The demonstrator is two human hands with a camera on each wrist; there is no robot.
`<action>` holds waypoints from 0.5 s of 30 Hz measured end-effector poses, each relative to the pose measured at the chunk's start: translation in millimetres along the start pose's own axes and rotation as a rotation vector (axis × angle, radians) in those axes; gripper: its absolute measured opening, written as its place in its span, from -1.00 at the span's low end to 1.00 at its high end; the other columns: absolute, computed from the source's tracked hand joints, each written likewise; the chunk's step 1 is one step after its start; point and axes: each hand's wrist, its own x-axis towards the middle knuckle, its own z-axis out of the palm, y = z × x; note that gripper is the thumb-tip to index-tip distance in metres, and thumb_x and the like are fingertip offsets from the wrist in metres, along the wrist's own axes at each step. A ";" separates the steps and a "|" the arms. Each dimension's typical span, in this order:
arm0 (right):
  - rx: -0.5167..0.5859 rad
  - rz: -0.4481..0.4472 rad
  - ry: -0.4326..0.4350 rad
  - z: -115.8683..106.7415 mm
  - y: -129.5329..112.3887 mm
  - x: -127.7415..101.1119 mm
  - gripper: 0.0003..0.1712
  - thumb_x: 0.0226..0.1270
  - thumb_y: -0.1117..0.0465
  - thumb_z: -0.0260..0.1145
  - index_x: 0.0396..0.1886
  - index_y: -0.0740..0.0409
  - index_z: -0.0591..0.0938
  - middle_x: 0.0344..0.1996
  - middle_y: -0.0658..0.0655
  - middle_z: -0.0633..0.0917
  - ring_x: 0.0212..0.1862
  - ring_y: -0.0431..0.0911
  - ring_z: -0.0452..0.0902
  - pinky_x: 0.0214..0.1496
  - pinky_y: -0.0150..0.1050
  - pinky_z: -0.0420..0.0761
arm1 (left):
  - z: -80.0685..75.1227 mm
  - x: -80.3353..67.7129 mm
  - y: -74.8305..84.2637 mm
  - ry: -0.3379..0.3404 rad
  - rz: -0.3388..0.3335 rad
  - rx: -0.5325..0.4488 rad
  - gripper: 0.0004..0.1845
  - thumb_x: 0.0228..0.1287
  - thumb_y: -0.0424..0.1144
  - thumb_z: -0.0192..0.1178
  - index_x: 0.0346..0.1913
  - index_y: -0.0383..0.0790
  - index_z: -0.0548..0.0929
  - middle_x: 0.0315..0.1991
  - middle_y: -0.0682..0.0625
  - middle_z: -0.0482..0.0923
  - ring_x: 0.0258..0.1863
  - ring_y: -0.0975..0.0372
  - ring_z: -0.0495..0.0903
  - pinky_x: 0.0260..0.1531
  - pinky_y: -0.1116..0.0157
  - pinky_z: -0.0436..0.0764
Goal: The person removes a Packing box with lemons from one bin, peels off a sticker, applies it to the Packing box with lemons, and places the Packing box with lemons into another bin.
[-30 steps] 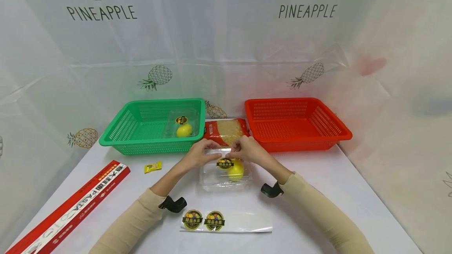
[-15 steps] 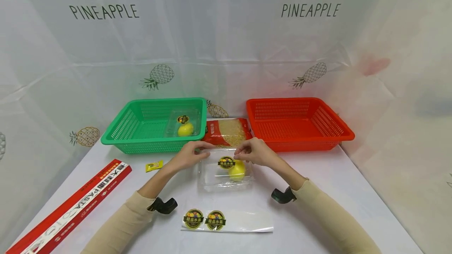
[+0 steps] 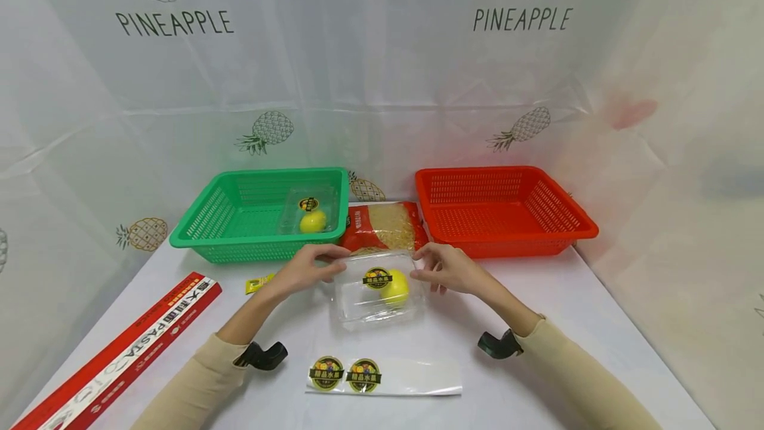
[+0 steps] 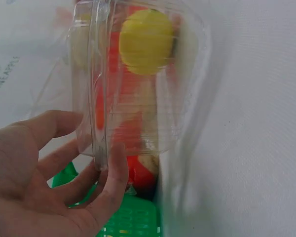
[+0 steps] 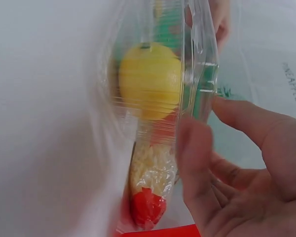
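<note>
A clear plastic clamshell box point(image 3: 367, 304) sits mid-table with a yellow lemon point(image 3: 396, 288) inside and a round sticker point(image 3: 377, 278) on its lid. My left hand point(image 3: 329, 265) grips the box's left rim, thumb on top and fingers underneath. The left wrist view shows that box rim point(image 4: 96, 98) held by my left hand point(image 4: 101, 153), with the lemon point(image 4: 145, 42) behind the plastic. My right hand point(image 3: 422, 271) holds the right side. In the right wrist view my right hand point(image 5: 207, 123) pinches the box edge point(image 5: 202, 64) beside the lemon point(image 5: 150, 81).
A green basket point(image 3: 197, 236) at back left holds another clear box with a lemon point(image 3: 312, 220). A red basket point(image 3: 507, 245) stands at back right, with a pasta bag point(image 3: 382, 225) between them. A sticker sheet point(image 3: 418, 377), a long red pasta box point(image 3: 119, 357) and a small yellow packet point(image 3: 258, 283) lie nearer.
Both hands have moved apart from the middle of the box's far edge to its left and right sides. The box has shifted slightly towards me.
</note>
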 end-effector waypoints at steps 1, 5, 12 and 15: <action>0.007 0.010 -0.019 0.1 0.9 -1.7 -0.49 0.25 0.06 0.43 0.09 0.25 0.57 -0.43 0.24 0.63 -0.58 0.01 0.65 -0.52 -0.21 0.67 | -0.9 -1.3 -0.2 -0.008 -0.013 -0.026 -0.54 0.33 -0.14 0.27 0.22 -0.26 0.57 0.13 -0.16 0.63 -0.05 0.13 0.62 -0.23 0.28 0.72; 0.036 0.038 -0.081 0.5 2.3 -6.4 -0.46 0.28 0.05 0.40 0.15 0.25 0.53 -0.34 0.35 0.66 -0.54 -0.01 0.69 -0.45 -0.20 0.71 | -3.9 -4.3 0.7 -0.028 -0.055 -0.093 -0.47 0.30 -0.11 0.30 0.27 -0.24 0.54 0.17 -0.16 0.59 -0.07 0.11 0.62 -0.27 0.23 0.74; 0.131 0.076 -0.157 1.6 2.1 -12.2 -0.32 0.28 0.05 0.40 0.31 0.22 0.41 -0.32 0.28 0.67 -0.43 0.07 0.74 -0.34 -0.17 0.74 | -6.5 -6.4 -1.1 -0.057 -0.090 -0.147 -0.42 0.27 -0.07 0.32 0.30 -0.20 0.51 0.07 -0.23 0.56 -0.10 -0.07 0.64 -0.24 0.10 0.74; 0.162 0.066 -0.167 2.3 2.0 -13.5 -0.30 0.28 0.08 0.40 0.33 0.24 0.40 -0.33 0.29 0.65 -0.41 0.10 0.74 -0.32 -0.12 0.74 | -7.4 -7.0 -3.2 -0.081 -0.102 -0.145 -0.44 0.28 -0.06 0.32 0.28 -0.19 0.53 0.02 -0.22 0.58 -0.20 -0.03 0.68 -0.22 0.07 0.74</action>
